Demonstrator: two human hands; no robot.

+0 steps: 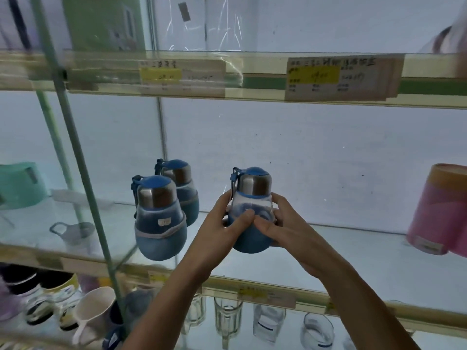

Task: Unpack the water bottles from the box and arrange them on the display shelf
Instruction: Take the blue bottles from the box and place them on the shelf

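Observation:
I hold a blue water bottle (252, 195) with a steel collar, blue cap and blue sleeve upright over the glass display shelf (328, 256). My left hand (222, 231) wraps its left side, thumb across the front. My right hand (285, 223) grips its right side. Whether its base touches the shelf is hidden by my hands. Two matching bottles stand on the shelf to the left, one at the front (159, 218) and one behind it (183, 188). No box is in view.
A pink and orange cylinder (439, 213) stands at the shelf's right end. A green metal upright (75, 147) crosses on the left, with a teal container (21, 184) and a grey cup (73, 232) beyond it. Glasses (227, 319) and mugs (93, 311) fill the shelf below. Price labels (338, 77) hang above.

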